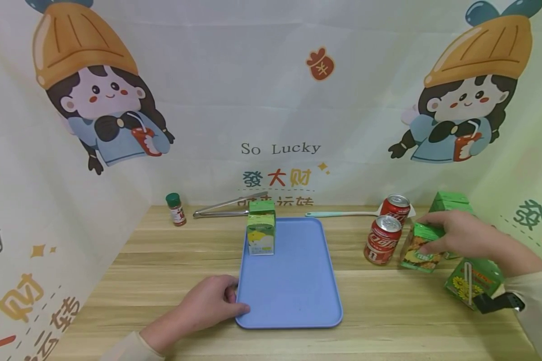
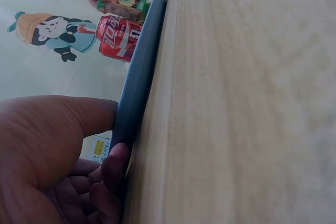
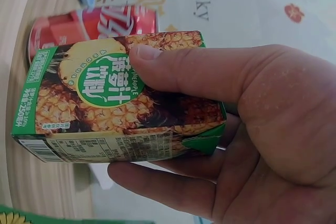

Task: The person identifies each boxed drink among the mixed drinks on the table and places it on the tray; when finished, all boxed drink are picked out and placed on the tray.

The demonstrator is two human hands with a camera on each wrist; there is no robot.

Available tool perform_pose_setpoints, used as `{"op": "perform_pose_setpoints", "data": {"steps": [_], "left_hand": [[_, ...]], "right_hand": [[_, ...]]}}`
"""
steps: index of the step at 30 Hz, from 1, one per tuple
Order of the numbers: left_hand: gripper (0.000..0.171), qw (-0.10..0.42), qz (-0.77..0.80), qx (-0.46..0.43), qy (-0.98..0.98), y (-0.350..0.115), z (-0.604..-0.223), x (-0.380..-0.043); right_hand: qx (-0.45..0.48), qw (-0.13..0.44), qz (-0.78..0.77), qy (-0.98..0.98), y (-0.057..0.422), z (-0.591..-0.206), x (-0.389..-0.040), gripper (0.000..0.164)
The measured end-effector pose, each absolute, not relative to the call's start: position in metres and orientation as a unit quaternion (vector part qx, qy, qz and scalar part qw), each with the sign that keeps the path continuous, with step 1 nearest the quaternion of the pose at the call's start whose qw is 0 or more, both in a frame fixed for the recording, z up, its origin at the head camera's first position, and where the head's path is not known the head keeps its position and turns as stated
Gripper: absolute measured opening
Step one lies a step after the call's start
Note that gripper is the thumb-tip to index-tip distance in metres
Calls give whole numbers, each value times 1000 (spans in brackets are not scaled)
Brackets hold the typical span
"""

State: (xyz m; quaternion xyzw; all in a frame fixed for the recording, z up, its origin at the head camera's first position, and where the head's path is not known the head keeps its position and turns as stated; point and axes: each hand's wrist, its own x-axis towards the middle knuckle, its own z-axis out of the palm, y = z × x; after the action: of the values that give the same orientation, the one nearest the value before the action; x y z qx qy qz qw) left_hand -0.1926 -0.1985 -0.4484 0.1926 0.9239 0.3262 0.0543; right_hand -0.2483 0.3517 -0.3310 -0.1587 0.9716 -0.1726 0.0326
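My left hand [image 1: 210, 303] grips the near left edge of a blue tray [image 1: 293, 286], thumb at the rim and curled fingers against the side. On the tray's far left corner stands a juice carton [image 1: 261, 238] with a yellow fruit picture, another green-topped carton [image 1: 262, 206] right behind it. My right hand [image 1: 465, 235] holds a green pineapple juice carton [image 3: 110, 87], thumb across its front and fingers behind. Just left of that carton is a red cola can [image 1: 381, 243], with a second can [image 1: 395, 205] behind. Below my right wrist sits a green carton with yellow flowers [image 1: 471, 281].
Another green carton [image 1: 451, 200] stands behind my right hand, partly hidden. Along the back lie metal tongs [image 1: 226, 204] and a spatula with a pale green handle [image 1: 339, 214]. A green-capped seasoning bottle [image 1: 176, 210] stands at the back left. Printed cloth walls enclose the wooden table.
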Motion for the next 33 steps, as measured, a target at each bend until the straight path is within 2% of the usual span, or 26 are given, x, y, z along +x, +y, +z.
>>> {"op": "perform_pose_setpoints", "data": {"steps": [14, 29, 33], "left_hand": [[36, 51, 327, 197, 923, -200, -448, -192], [36, 45, 328, 202, 922, -200, -448, -191], [36, 44, 326, 204, 922, -199, -448, -191]], "right_hand": [[-202, 39, -185, 961, 322, -330, -235, 71], [-226, 60, -198, 952, 282, -328, -235, 73], [-243, 56, -200, 947, 268, -328, -235, 68]]}}
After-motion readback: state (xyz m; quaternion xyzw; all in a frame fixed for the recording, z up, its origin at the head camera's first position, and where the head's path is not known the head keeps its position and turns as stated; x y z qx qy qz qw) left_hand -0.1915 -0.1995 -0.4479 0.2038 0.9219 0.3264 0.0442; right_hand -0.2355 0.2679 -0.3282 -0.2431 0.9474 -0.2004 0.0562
